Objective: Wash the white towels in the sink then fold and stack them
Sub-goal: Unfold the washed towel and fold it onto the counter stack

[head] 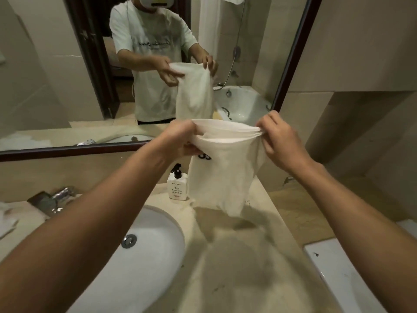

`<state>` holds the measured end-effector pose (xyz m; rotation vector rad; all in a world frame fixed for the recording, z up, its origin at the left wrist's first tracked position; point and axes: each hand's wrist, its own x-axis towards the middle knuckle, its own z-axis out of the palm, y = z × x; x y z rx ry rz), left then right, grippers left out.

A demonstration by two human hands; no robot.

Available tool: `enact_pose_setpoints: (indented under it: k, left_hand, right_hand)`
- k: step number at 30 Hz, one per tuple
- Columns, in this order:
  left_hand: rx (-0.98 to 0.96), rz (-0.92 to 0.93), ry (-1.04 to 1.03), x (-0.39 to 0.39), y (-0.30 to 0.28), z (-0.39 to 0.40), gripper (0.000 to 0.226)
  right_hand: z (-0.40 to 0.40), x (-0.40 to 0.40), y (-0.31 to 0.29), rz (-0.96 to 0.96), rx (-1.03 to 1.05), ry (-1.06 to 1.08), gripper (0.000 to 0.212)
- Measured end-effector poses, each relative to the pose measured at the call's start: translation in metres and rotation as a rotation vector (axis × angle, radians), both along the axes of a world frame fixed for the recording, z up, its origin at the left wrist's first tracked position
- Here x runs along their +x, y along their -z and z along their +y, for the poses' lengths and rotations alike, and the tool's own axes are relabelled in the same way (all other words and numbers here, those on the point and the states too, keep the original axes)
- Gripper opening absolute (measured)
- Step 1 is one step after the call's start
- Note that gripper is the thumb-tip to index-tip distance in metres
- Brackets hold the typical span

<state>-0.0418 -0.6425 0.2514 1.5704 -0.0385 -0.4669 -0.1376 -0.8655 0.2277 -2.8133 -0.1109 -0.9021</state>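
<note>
A white towel (222, 175) hangs folded in the air above the beige counter (243, 256), to the right of the sink. My left hand (180, 138) grips its upper left corner. My right hand (279, 141) pinches the layered upper right corner. The towel's lower end dangles just above the counter, apart from it. A small black mark shows on the towel near my left hand. The white oval sink (144, 256) lies at lower left under my left forearm, and its drain plug (128, 241) looks closed.
A white pump bottle (177, 185) stands on the counter behind the towel's left edge. The chrome tap (59, 196) sits left of the sink. Crumpled white cloth (6, 219) lies at the far left. A dark-framed mirror (67, 152) runs behind. A white fixture (343, 279) sits at lower right.
</note>
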Motion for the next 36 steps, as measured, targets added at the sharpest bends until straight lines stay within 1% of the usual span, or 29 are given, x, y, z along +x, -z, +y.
enact_pose_setpoints:
  k: [2, 4, 5, 6, 7, 8, 9, 10, 12, 14, 16, 18, 19, 21, 22, 23, 25, 26, 27, 29, 30, 31, 32, 34, 36]
  left_hand:
    - [0.159, -0.139, 0.083, -0.004, 0.014, 0.003, 0.025]
    - [0.386, -0.336, 0.128, -0.002, 0.029, 0.012, 0.025]
    - [0.493, -0.405, 0.133, -0.002, 0.038, 0.017, 0.026]
    - [0.534, -0.405, 0.165, -0.004, 0.046, 0.021, 0.026]
    - [0.511, -0.330, 0.239, -0.009, 0.058, 0.024, 0.025]
    - [0.429, -0.192, 0.312, -0.016, 0.071, 0.029, 0.024]
    - [0.325, -0.039, 0.330, -0.027, 0.083, 0.035, 0.024]
    - [0.224, 0.099, 0.293, -0.038, 0.094, 0.040, 0.025]
    - [0.106, 0.275, 0.158, -0.062, 0.122, 0.048, 0.031]
    - [0.162, 0.356, 0.042, -0.090, 0.145, 0.051, 0.025]
    - [0.214, 0.422, -0.074, -0.110, 0.168, 0.053, 0.028]
    - [0.203, 0.424, -0.131, -0.120, 0.187, 0.057, 0.032]
    - [0.220, 0.403, -0.114, -0.123, 0.196, 0.062, 0.033]
    - [0.257, 0.380, 0.005, -0.127, 0.203, 0.072, 0.031]
    - [0.238, 0.378, 0.076, -0.130, 0.202, 0.077, 0.028]
    - [0.203, 0.388, 0.140, -0.132, 0.201, 0.082, 0.024]
    - [0.125, 0.434, 0.241, -0.135, 0.201, 0.092, 0.026]
    - [0.130, 0.439, 0.293, -0.138, 0.201, 0.097, 0.020]
    - [0.156, 0.415, 0.339, -0.142, 0.201, 0.100, 0.015]
    - [0.321, 0.261, 0.395, -0.141, 0.205, 0.102, 0.026]
    - [0.426, 0.160, 0.376, -0.135, 0.208, 0.100, 0.029]
    - [0.497, 0.090, 0.310, -0.124, 0.215, 0.096, 0.028]
    - [0.520, 0.073, 0.241, -0.111, 0.219, 0.089, 0.025]
    - [0.441, 0.136, 0.149, -0.080, 0.230, 0.067, 0.025]
    - [0.378, 0.230, 0.123, -0.050, 0.241, 0.037, 0.024]
  right_hand:
    - [-0.002, -0.010, 0.012, -0.019, 0.069, -0.028, 0.014]
    - [-0.002, -0.020, 0.029, 0.008, 0.113, -0.061, 0.015]
    - [0.001, -0.025, 0.038, 0.038, 0.125, -0.065, 0.014]
    - [0.003, -0.030, 0.048, 0.073, 0.138, -0.059, 0.013]
    - [0.006, -0.037, 0.058, 0.106, 0.158, -0.056, 0.013]
    - [0.008, -0.045, 0.068, 0.138, 0.186, -0.067, 0.014]
    - [0.009, -0.055, 0.077, 0.184, 0.221, -0.099, 0.016]
    - [0.011, -0.066, 0.087, 0.244, 0.269, -0.149, 0.018]
    - [0.017, -0.088, 0.108, 0.390, 0.409, -0.253, 0.017]
    - [0.027, -0.103, 0.131, 0.511, 0.556, -0.284, 0.015]
    - [0.040, -0.112, 0.155, 0.559, 0.659, -0.281, 0.016]
    - [0.051, -0.122, 0.174, 0.538, 0.719, -0.274, 0.017]
    - [0.055, -0.128, 0.182, 0.514, 0.746, -0.255, 0.018]
    - [0.058, -0.139, 0.194, 0.451, 0.807, -0.174, 0.020]
    - [0.058, -0.145, 0.199, 0.421, 0.819, -0.135, 0.022]
    - [0.059, -0.151, 0.203, 0.403, 0.804, -0.107, 0.023]
    - [0.063, -0.163, 0.210, 0.381, 0.753, -0.079, 0.026]
    - [0.064, -0.169, 0.213, 0.372, 0.754, -0.068, 0.027]
    - [0.064, -0.175, 0.215, 0.375, 0.786, -0.052, 0.028]
    - [0.058, -0.175, 0.216, 0.419, 0.953, -0.018, 0.027]
    - [0.054, -0.168, 0.216, 0.454, 1.032, -0.006, 0.026]
    - [0.051, -0.157, 0.216, 0.485, 1.073, 0.003, 0.024]
    - [0.048, -0.142, 0.217, 0.501, 1.094, 0.015, 0.021]
    - [0.041, -0.107, 0.223, 0.475, 1.141, 0.068, 0.016]
    - [0.033, -0.070, 0.236, 0.447, 1.164, 0.150, 0.012]
